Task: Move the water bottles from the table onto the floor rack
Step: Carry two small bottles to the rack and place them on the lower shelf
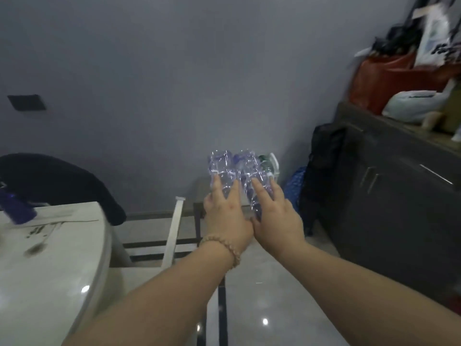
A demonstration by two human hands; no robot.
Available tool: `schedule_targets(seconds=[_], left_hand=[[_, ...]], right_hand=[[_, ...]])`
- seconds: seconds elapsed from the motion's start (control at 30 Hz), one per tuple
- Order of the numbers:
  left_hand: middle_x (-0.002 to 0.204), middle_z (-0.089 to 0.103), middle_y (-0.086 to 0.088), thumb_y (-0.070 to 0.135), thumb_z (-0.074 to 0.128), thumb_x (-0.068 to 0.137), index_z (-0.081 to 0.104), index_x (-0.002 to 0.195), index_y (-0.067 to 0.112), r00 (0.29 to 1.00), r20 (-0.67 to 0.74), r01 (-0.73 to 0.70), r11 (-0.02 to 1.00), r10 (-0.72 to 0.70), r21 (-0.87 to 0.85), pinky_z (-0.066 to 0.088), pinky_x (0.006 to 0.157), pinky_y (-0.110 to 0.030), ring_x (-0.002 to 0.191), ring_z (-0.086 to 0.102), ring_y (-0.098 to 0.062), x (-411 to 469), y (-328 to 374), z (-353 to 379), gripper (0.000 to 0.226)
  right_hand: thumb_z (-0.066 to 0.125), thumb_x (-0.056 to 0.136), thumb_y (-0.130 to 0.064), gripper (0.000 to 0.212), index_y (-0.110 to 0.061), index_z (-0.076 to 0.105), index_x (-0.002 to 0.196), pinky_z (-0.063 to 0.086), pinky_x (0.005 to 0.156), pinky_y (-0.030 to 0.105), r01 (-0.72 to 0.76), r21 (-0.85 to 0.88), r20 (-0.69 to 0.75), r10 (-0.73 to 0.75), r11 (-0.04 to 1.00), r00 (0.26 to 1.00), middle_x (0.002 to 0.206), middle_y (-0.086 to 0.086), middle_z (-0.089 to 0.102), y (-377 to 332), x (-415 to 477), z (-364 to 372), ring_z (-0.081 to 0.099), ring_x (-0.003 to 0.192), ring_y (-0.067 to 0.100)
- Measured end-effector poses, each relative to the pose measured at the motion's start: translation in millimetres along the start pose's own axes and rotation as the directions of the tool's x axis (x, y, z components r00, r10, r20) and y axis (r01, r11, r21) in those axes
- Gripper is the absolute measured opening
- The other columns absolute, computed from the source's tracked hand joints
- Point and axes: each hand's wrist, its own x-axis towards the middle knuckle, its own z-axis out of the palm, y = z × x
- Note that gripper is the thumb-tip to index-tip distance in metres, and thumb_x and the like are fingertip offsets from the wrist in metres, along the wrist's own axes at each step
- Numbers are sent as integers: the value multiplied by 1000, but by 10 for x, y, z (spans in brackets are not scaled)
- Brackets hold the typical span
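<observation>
Left hand (pixel 225 216) grips clear bottle (pixel 221 168), right hand (pixel 275 219) grips second bottle (pixel 249 172); table (pixel 50 258) lies left, cabinet (pixel 389 201) and black bag (pixel 323 166) right

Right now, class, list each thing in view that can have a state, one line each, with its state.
left hand: holds left clear bottle, raised over the floor
right hand: holds right clear bottle beside it
blue bottle: on the white table, blurred
cabinet doors: shut
</observation>
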Motion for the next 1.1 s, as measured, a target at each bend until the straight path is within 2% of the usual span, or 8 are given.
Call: schedule_targets(seconds=[0.17, 0.33, 0.47, 0.67, 0.83, 0.93, 1.1], left_hand=[[152, -13, 16, 24, 73, 75, 22, 145, 35, 984, 177, 14, 997, -2, -69, 28, 109, -36, 136, 13, -26, 38, 273, 848, 88], [150, -15, 22, 25, 74, 74, 22, 144, 40, 952, 302, 83, 993, -54, -84, 29, 109, -36, 138, 10, -24, 349, 224, 1614, 89], [150, -16, 21, 21, 73, 74, 24, 143, 39, 923, 371, 144, 986, -101, -89, 34, 108, -36, 137, 12, -24, 794, 81, 2244, 87], [154, -17, 15, 21, 66, 75, 17, 145, 42, 857, 491, 197, 980, -155, -35, 34, 106, -38, 138, 10, -28, 1755, -147, 3076, 88], [155, -17, 13, 19, 66, 78, 16, 147, 40, 806, 553, 249, 968, -211, 7, 29, 110, -39, 142, 4, -25, 2374, -296, 3633, 87], [156, -17, 10, 18, 65, 79, 16, 147, 38, 787, 555, 291, 955, -269, 51, 27, 111, -38, 142, 6, -25, 2709, -422, 4021, 87], [155, -19, 10, 22, 69, 79, 14, 147, 41, 755, 554, 365, 926, -352, 91, 26, 110, -33, 140, 10, -24, 3113, -689, 4782, 89]], right_hand=[[65, 80, -35, 90, -45, 6, 147, 46, 89, 40, -123, -56, 109, 128, 991, 986, 159, 5, 16, 856, 27, 235, 47, 122, 31], [66, 80, -35, 92, -45, 3, 147, 45, 92, 38, -186, -81, 229, 199, 979, 953, 159, 6, 14, 1430, 322, 681, 47, 123, 32], [67, 78, -36, 89, -47, 8, 144, 48, 86, 37, -197, -87, 310, 215, 976, 926, 156, 2, 19, 1852, 823, 1133, 51, 118, 29], [64, 80, -34, 83, -45, 12, 145, 50, 84, 35, -262, -99, 407, 279, 960, 870, 158, 4, 16, 2380, 1782, 1816, 51, 120, 28], [65, 80, -36, 84, -43, 13, 145, 48, 88, 34, -280, -97, 490, 291, 955, 822, 157, 5, 18, 2758, 2389, 2315, 51, 120, 27], [65, 80, -37, 84, -44, 13, 145, 47, 90, 34, -269, -80, 523, 270, 960, 808, 157, 2, 17, 3021, 2753, 2680, 50, 120, 25], [62, 79, -43, 86, -45, 9, 147, 45, 95, 32, -254, -47, 628, 226, 966, 745, 159, -2, 12, 3520, 3193, 3443, 47, 124, 22]])
